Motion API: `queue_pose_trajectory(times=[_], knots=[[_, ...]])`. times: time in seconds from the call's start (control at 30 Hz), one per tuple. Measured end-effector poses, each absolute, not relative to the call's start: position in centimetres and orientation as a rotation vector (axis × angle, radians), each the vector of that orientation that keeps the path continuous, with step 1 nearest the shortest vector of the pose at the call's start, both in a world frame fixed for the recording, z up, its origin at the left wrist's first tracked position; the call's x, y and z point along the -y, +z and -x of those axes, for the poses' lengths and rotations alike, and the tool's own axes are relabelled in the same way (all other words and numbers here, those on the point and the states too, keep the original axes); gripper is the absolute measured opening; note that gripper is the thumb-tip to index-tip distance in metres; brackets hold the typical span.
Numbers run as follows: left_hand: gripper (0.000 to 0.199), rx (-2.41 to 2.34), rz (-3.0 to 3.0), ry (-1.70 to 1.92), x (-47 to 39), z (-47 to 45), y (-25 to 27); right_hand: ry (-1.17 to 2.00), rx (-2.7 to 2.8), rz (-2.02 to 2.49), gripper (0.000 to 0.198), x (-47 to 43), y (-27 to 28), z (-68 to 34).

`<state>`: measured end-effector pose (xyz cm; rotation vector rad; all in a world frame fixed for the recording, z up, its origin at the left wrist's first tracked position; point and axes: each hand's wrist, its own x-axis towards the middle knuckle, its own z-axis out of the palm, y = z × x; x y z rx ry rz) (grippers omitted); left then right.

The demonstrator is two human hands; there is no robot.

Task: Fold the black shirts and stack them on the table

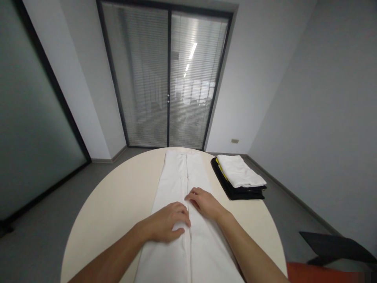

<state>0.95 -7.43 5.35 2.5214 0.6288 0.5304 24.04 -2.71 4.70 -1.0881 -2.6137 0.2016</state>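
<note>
A long white garment [173,181] lies flat on the round table, its two sides meeting along a lengthwise line down the middle. My left hand [169,222] rests on the left side, fingers bent toward that line and thumb held apart from them. Slightly farther up, my right hand [203,202] has its fingers curled at the edge of the right side, closed on the cloth there. The near end of the garment runs out of view at the bottom.
On the right of the round cream table [112,212] sits a folded stack: white cloth [240,171] on top, yellow and black cloth [246,193] beneath. A black and red chair [335,247] stands at lower right. Beyond the table is a glass partition [147,78] with blinds.
</note>
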Motion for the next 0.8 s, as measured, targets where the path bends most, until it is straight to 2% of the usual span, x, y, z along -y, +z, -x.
queue_pose_trajectory(times=[0.17, 0.33, 0.5, 0.8], knots=[[0.034, -0.585, -2.503, 0.484, 7.8, -0.8, 5.7, 0.167, 2.584, 1.121, 0.022, 2.5, 4.6, -24.0], [0.020, -0.596, -2.514, 0.418, 8.4, -0.9, 6.5, 0.222, 2.517, 1.078, 0.021, 2.7, 4.8, -24.0], [0.028, -0.587, -2.564, 0.378, 8.8, -1.5, 6.7, 0.292, 2.547, 0.996, 0.024, 2.7, 4.4, -24.1], [0.019, -0.592, -2.851, 0.375, 8.5, -2.7, 4.9, 0.329, 2.522, 1.036, 0.021, 2.9, 4.8, -24.0]])
